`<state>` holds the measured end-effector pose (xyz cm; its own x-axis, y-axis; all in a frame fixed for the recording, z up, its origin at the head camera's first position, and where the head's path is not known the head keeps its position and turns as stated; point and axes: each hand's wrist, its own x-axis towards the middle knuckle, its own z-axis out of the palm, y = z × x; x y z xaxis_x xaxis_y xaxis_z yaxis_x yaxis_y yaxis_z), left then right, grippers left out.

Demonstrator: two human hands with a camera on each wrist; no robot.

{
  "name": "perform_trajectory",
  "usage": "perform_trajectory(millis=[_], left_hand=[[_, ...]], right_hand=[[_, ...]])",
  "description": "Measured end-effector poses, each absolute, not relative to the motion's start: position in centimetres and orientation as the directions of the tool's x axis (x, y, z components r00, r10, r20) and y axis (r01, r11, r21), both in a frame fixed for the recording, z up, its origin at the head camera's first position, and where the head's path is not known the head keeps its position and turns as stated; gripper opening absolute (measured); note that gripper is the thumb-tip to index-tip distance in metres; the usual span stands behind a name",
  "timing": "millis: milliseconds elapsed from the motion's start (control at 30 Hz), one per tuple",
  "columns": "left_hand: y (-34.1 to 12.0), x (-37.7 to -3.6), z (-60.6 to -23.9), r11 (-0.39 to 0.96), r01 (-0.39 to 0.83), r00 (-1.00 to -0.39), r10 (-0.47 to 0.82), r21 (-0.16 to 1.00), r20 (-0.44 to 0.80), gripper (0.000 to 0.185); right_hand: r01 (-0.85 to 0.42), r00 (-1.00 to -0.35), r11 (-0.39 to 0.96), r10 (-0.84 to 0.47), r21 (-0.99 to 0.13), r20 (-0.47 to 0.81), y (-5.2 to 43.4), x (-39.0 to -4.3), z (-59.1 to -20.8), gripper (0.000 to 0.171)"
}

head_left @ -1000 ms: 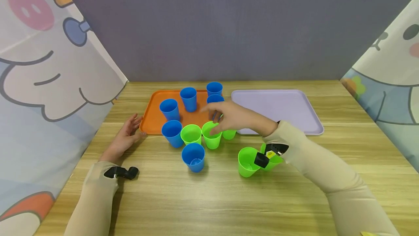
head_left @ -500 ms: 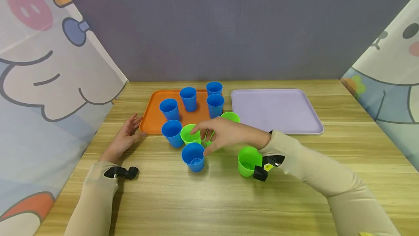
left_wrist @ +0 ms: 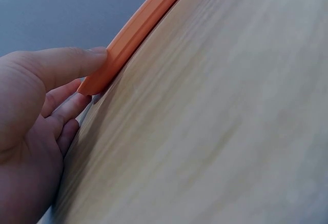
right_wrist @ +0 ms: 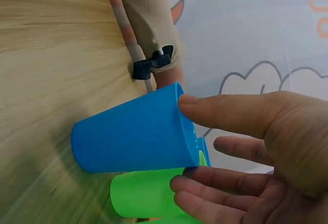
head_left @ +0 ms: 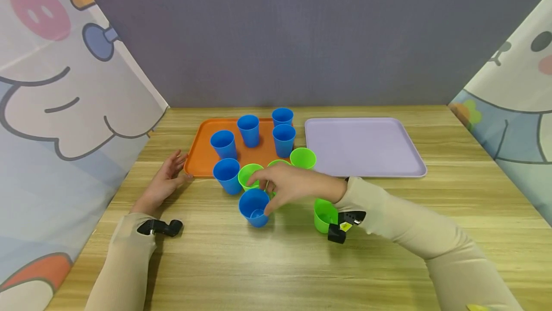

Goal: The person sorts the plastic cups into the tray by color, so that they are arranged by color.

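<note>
My left hand (head_left: 166, 177) holds the near left corner of an orange tray (head_left: 198, 157), with the thumb against its front rim and fingers at its side. Over the front cups is my right hand (head_left: 286, 181), nearest to a blue cup (right_wrist: 136, 131) standing upright on the table. In the right wrist view the thumb tip touches that cup's rim, while the loosely spread fingers reach past its other side. A green cup (head_left: 249, 177) stands just behind it, with another blue cup (head_left: 227, 177) to the left. The right hand partly hides a second green cup (head_left: 279, 162).
More blue cups (head_left: 249, 131) stand upright on the orange tray. A lilac tray (head_left: 362, 145) lies to its right, with a green cup (head_left: 303, 157) at its near left corner. Under the right wrist is another green cup (head_left: 324, 215). A grey partition (head_left: 302, 38) rises behind.
My right hand has come from above the back cups toward me and slightly left, down to the front blue cup. The left hand has stayed at the tray corner.
</note>
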<state>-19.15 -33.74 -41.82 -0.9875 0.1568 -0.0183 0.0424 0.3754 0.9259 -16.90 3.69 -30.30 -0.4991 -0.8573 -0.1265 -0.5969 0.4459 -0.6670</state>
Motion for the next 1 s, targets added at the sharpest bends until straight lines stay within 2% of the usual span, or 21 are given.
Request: perform_trajectory(millis=[367, 1000], left_hand=[[-33.9, -19.1, -42.0, 0.392, 0.076, -0.988, 0.153, 0.917, 0.016, 0.087], [-33.7, -19.1, -41.8, 0.369, 0.095, -0.984, 0.177, 0.924, 0.030, 0.086]], right_hand=[[-0.615, -0.450, 0.444, -0.876, -0.652, -0.172, 2.9, -16.2, -31.0, 0.068], [-0.619, -0.433, 0.444, -0.881, -0.648, -0.190, 2.5, -16.0, -31.0, 0.063]])
